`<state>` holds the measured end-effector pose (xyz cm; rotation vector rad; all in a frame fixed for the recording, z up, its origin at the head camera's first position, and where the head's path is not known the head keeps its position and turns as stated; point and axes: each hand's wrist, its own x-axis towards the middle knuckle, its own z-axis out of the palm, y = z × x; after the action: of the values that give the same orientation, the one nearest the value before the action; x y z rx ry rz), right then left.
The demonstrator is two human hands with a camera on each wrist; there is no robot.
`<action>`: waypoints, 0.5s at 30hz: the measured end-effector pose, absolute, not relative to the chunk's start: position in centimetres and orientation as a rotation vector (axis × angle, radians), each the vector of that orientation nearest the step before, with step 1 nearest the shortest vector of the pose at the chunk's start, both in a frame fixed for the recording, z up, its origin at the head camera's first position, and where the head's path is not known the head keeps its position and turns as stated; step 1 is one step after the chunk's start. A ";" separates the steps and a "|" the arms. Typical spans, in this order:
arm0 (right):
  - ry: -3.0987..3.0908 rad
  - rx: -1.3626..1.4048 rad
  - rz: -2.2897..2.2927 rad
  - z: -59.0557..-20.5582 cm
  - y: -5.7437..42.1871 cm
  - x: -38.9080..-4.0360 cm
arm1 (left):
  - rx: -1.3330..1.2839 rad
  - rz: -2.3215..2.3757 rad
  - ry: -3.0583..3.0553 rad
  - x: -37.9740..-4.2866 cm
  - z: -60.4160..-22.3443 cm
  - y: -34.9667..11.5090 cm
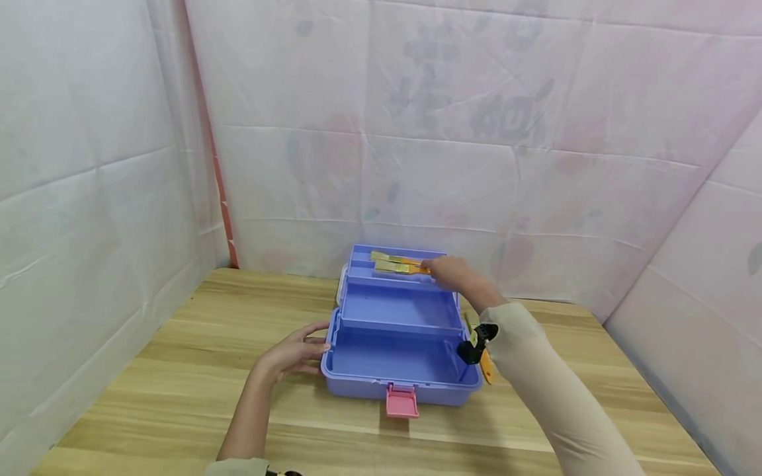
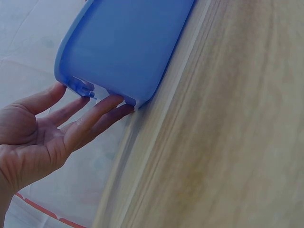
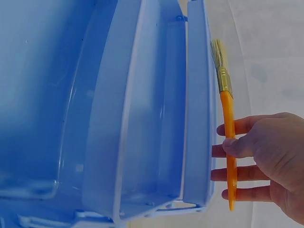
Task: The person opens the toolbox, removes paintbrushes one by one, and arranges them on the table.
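A blue-purple plastic toolbox (image 1: 395, 354) stands unfolded, with stepped trays behind its deep base and a pink latch (image 1: 402, 402) hanging at the front. In my right hand (image 1: 454, 272) I pinch the orange handle of a paintbrush (image 3: 228, 114) between thumb and fingers, over the top tray (image 1: 362, 270). Its pale bristles point left in the head view. Another paintbrush (image 1: 387, 256) shows close behind it at the top tray. My left hand (image 1: 292, 354) rests its extended fingers and thumb against the toolbox's left end, as the left wrist view shows too.
On the wooden table (image 1: 238, 317), an orange-handled brush (image 1: 487, 367) lies just right of the toolbox, partly hidden by my right forearm. White sheets (image 1: 428, 165) hang behind the table and at both sides. The middle tray (image 1: 399, 307) sits below the top one.
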<state>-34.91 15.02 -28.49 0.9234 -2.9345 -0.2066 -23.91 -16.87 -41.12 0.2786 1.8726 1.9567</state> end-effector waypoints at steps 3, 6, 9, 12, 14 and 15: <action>-2.918 0.942 -0.190 -28.2 15.3 -34.5 | 0.271 1.961 1.872 -23.9 -41.2 -16.8; -2.920 0.936 -0.185 -27.8 15.6 -34.0 | 0.267 1.969 1.862 -23.9 -41.2 -16.7; -2.926 0.924 -0.171 -27.5 16.1 -33.4 | 0.269 1.970 1.860 -24.0 -41.2 -16.7; -2.896 0.930 -0.172 -27.5 16.8 -33.0 | 0.271 1.969 1.858 -24.0 -41.1 -16.6; -2.871 0.934 -0.161 -27.6 17.3 -32.7 | 0.270 1.970 1.856 -24.0 -41.0 -16.6; -2.861 0.931 -0.155 -27.6 17.6 -32.6 | 0.270 1.970 1.855 -24.0 -41.0 -16.6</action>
<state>-32.56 17.57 -27.57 0.9312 -2.8613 -0.1552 -24.02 -16.55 -41.00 0.2697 1.8551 1.9699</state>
